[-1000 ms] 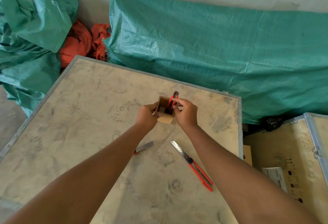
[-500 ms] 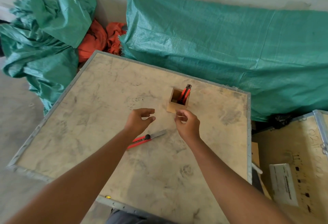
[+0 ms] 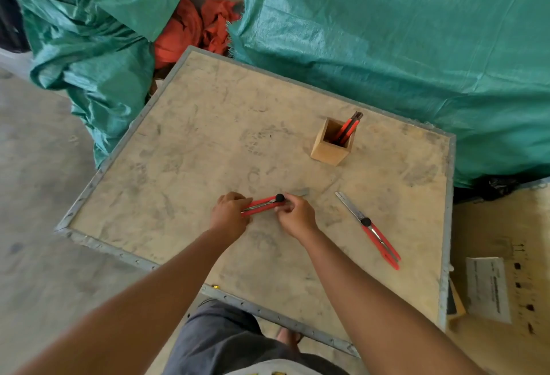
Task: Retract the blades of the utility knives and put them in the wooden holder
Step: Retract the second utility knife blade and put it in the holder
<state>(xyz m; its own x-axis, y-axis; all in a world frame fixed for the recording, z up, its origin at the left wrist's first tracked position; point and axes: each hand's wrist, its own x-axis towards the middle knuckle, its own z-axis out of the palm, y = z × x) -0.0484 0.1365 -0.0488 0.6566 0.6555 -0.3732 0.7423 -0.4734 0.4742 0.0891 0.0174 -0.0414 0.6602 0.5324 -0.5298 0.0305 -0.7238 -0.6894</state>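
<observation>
Nothing here is sharp enough for me to read. At the lower right of the frame a white paper label point(image 3: 488, 288) lies on the neighbouring wooden crate point(image 3: 506, 226); its printed lines are blurred. Beside it, dark stencilled marks point(image 3: 519, 266) and small arrows point(image 3: 518, 246) stand on the crate's wood, but I cannot make out any letters or numbers.

holder point(image 3: 329, 148): far on crate top point(image 3: 184, 166), knives inside
loose knife point(image 3: 370, 229): nearer, right of hands' knife point(image 3: 268, 203)
</observation>
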